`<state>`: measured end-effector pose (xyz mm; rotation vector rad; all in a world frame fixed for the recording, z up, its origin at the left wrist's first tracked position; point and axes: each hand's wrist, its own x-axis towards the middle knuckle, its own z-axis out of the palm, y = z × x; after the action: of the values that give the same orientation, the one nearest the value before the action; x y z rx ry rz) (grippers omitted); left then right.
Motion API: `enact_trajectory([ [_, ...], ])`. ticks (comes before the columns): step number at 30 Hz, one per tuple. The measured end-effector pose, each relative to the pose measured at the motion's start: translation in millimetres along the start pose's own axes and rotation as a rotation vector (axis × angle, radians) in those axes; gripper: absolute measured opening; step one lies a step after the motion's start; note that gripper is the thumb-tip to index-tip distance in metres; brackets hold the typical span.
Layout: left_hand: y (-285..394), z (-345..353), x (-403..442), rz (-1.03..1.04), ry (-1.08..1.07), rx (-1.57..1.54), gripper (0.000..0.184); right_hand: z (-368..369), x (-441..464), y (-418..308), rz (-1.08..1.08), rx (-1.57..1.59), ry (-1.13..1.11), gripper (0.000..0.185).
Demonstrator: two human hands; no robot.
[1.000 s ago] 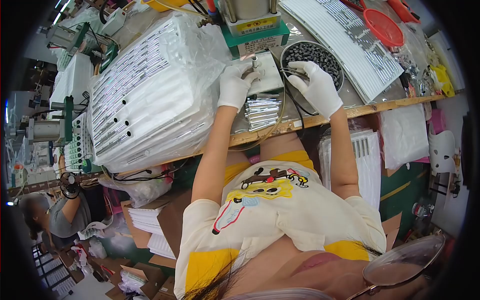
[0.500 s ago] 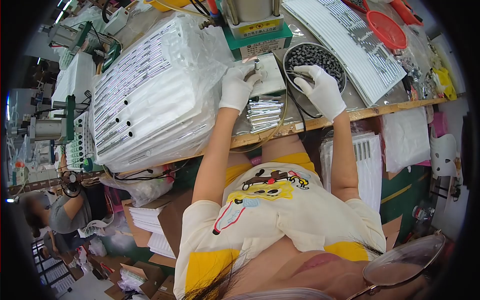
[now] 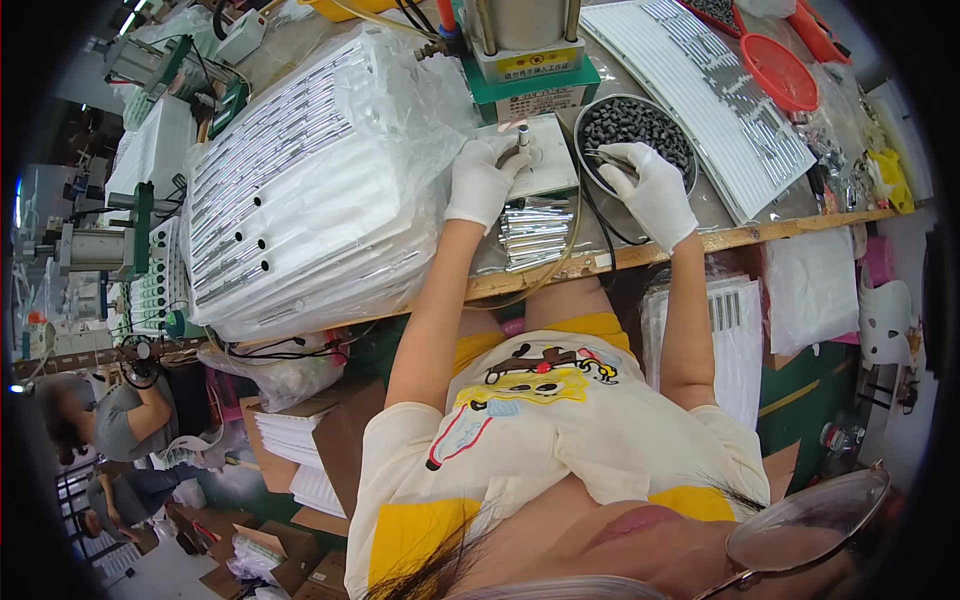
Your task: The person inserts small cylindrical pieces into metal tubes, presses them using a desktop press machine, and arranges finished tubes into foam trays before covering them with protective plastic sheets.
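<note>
Both hands wear white gloves. My left hand [image 3: 487, 178] is at the left side of the metal plate [image 3: 548, 168], its fingers closed around something beside the short upright metal post [image 3: 523, 138]; what they hold is hidden. My right hand [image 3: 650, 188] pinches metal tweezers at the near edge of the round bowl [image 3: 690, 180], which is full of small black parts [image 3: 630, 125]. Several shiny metal tubes [image 3: 537, 236] lie between my hands, in front of the plate. The green press [image 3: 530, 90] stands just behind the plate.
Plastic-wrapped trays of metal tubes [image 3: 290, 190] cover the bench at left. Another tube tray [image 3: 710, 100] and a red basket [image 3: 779, 72] lie at right. Cables hang over the wooden bench edge [image 3: 700, 240]. A person [image 3: 130, 415] sits at far left.
The view has shifted a little, moving the bench slightly right and down. Both hands keep nearly the same places at the plate and the bowl. At far left, more of another person shows.
</note>
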<state>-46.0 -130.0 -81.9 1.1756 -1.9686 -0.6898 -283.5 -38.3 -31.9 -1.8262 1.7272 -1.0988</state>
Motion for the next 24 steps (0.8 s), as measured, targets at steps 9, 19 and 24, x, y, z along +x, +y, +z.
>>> enact_trajectory([
  [9,32.6,-13.5,-6.1,-0.177,0.012,-0.052,0.021,1.1,-0.4,-2.0,-0.024,-0.019,0.009,0.028],
  [19,20.5,-11.1,-10.9,0.115,0.021,0.084,0.022,-1.4,0.5,-15.7,-0.049,0.045,0.077,0.025],
  [24,82.2,-44.0,-43.8,0.138,-0.126,-0.081,0.018,-9.3,-8.7,-41.7,-0.036,0.259,0.066,0.031],
])
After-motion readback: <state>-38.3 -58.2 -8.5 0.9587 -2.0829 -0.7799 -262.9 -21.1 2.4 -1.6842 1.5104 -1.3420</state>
